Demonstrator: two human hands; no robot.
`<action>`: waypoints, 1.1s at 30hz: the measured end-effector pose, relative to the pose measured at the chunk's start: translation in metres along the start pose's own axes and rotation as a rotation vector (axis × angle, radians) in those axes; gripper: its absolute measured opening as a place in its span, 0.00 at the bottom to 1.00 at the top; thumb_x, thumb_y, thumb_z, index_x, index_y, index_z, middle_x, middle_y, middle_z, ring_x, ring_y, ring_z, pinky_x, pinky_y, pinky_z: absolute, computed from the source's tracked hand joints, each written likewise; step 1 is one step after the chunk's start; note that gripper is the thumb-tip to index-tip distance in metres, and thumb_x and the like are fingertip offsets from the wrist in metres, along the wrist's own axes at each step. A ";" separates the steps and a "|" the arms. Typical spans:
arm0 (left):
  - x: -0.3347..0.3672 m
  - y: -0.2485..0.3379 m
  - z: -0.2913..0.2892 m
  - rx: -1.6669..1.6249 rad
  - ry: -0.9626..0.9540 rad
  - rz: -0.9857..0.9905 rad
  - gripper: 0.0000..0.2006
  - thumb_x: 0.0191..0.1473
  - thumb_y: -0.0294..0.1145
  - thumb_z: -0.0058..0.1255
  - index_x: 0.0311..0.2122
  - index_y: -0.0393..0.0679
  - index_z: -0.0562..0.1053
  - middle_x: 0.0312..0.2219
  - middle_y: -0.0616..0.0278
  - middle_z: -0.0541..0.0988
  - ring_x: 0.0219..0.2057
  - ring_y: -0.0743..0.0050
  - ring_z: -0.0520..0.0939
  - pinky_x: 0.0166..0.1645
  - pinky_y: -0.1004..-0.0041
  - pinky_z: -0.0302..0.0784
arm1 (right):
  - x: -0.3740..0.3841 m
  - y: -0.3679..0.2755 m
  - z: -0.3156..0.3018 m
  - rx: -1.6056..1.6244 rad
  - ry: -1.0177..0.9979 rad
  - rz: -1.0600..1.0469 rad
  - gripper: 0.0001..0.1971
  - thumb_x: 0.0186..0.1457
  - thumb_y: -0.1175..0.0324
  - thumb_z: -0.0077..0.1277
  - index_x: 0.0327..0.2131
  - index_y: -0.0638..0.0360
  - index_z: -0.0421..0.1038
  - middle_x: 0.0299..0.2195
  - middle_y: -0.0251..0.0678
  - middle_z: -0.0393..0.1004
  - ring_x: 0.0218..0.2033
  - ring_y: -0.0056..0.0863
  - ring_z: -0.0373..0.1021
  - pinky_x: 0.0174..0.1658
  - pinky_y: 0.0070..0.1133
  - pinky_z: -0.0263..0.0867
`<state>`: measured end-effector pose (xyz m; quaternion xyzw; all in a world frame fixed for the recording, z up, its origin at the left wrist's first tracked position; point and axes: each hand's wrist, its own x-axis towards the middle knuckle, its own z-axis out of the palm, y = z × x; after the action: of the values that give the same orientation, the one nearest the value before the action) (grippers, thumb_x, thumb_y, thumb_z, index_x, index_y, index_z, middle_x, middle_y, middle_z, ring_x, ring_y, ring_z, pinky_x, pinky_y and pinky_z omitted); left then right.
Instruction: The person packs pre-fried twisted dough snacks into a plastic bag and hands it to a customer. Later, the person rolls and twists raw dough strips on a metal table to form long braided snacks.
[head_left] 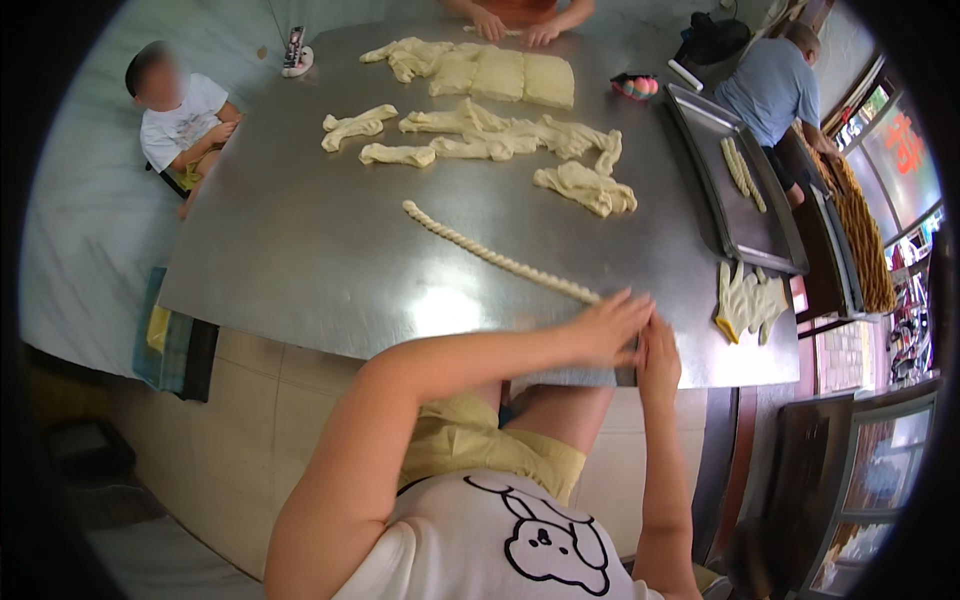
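Observation:
A long twisted dough rope [490, 255] lies slantwise over the steel table, its near right end running under my left hand [610, 328]. The fingers of that hand are bent over the rope's end. My right hand [658, 362] meets it at the table's front edge, fingers closed together and fingertips touching the left ones. Whatever lies between the two hands is hidden. Beyond the rope are loose strips of pale dough [500, 135] and a dough lump [588, 188]. Farther back lies a dough slab [505, 76] cut into blocks.
A dark metal tray [715, 165] at the right holds twisted dough sticks [743, 175]. White work gloves [748, 305] lie near it. Across the steel table [290, 240], another person's hands [515, 28] handle dough. One person sits at left; another bends over fried twists [855, 220] at right.

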<state>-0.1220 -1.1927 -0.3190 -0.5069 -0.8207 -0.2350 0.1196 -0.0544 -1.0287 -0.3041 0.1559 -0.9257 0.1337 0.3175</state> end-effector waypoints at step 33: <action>-0.212 -0.196 -0.222 0.111 0.023 -0.417 0.14 0.54 0.34 0.49 0.45 0.44 0.75 0.49 0.62 0.72 0.52 0.61 0.69 0.55 0.67 0.64 | 0.033 0.001 0.009 0.424 -0.100 0.351 0.20 0.47 0.75 0.56 0.45 0.64 0.67 0.49 0.44 0.66 0.52 0.42 0.62 0.55 0.29 0.59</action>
<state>-0.2086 -1.5428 -0.2721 -0.3159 -0.9181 -0.2149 0.1053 -0.0846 -1.0377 -0.2898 0.0627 -0.9044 0.3697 0.2036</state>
